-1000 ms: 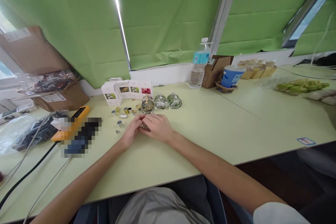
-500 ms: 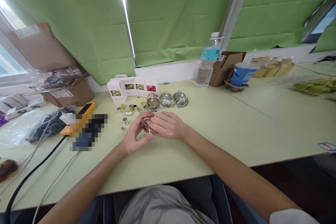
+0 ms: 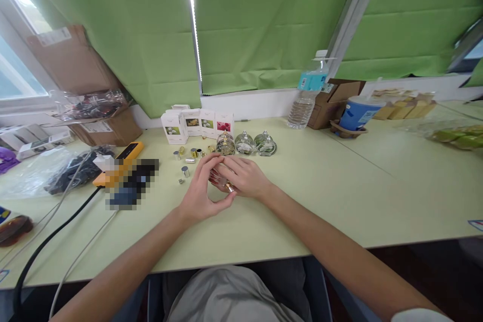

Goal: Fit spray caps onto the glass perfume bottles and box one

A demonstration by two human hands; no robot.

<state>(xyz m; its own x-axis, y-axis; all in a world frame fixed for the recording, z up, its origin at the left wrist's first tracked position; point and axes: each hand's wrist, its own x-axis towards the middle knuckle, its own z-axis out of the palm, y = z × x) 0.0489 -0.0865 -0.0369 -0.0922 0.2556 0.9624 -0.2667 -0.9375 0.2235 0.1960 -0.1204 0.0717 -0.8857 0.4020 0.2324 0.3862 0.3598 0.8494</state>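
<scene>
A clear glass perfume bottle with something reddish in it lies tilted between my hands, its gold-and-silver neck pointing down toward me. My left hand curls round its left side, with the thumb near the neck. Across its top and right side lie the fingers of my right hand, hiding much of the glass. Just beyond my hands stand three similar bottles: one with a yellowish look, a middle one and a right one. Small silver and gold caps are scattered to the left.
White boxes with flower pictures stand behind the caps. An orange power strip and cables lie left, near a cardboard box. At the back right are a water bottle, a brown carton and a blue cup.
The bottle has turned in my hands, so its neck now points more to the lower right. Both hands still hold it. The whole view has shifted slightly.
</scene>
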